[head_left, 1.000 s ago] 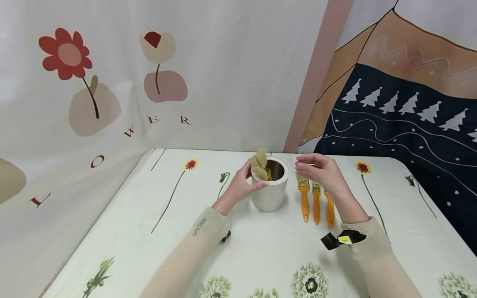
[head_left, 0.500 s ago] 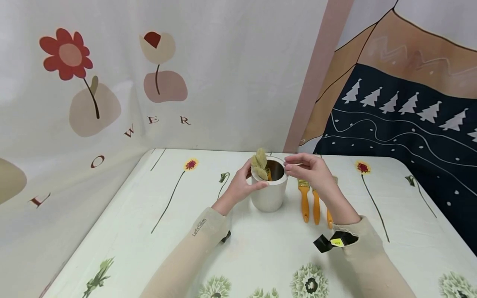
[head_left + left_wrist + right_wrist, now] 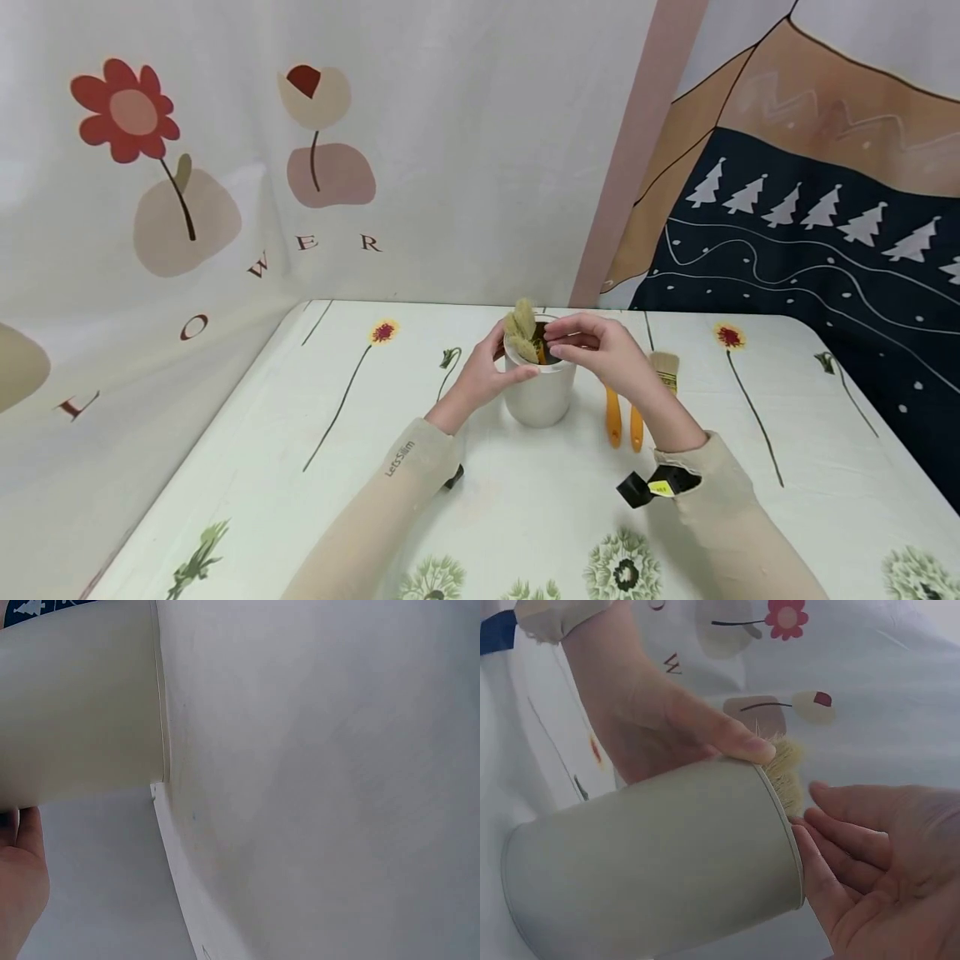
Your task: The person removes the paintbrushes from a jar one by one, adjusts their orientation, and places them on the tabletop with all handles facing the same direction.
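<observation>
A white cylindrical pot (image 3: 540,400) stands upright on the table, and my left hand (image 3: 480,377) grips its left side near the rim, thumb in front. Pale bristle tufts (image 3: 522,329) with an orange part below rise from the pot, apparently paintbrushes placed bristles-up. My right hand (image 3: 600,350) is over the pot's opening from the right. In the right wrist view, the fingers of the right hand (image 3: 870,855) are loosely bent beside the rim, just short of the bristles (image 3: 784,776), with nothing visible between them. The left wrist view mostly shows the pot wall (image 3: 82,712).
Right of the pot lie paintbrushes with orange handles: one handle (image 3: 613,421), a second handle (image 3: 636,429) and a wider brush head (image 3: 665,367), partly covered by the right forearm. A flower-printed cloth (image 3: 525,500) covers the table. Printed curtains (image 3: 465,150) hang behind.
My right hand has moved left from above the loose paintbrushes to the pot's opening, uncovering the wider brush's bristles. The left hand and the pot have stayed put.
</observation>
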Demonstrator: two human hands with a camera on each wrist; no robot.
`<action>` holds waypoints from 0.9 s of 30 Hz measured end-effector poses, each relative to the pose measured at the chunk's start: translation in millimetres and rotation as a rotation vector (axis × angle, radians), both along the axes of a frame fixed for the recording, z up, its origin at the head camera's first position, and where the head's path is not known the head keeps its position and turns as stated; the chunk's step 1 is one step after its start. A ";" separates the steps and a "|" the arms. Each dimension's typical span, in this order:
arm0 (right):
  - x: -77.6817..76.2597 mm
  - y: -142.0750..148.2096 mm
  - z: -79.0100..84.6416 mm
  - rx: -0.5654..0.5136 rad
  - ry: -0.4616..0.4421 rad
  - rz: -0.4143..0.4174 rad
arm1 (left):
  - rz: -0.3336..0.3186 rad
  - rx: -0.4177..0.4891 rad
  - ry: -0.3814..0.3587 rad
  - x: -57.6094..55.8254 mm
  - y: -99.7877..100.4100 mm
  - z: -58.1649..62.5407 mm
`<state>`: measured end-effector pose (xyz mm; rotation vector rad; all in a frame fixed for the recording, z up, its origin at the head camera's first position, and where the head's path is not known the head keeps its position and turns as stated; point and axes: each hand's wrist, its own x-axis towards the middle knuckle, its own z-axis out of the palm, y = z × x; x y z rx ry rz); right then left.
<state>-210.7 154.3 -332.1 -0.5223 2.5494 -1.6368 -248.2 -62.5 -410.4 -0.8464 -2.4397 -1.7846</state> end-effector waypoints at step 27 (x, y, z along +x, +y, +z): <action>2.9 -15.8 5.8 0.353 0.165 0.009 | -0.030 0.022 -0.033 -0.3 -0.3 -0.1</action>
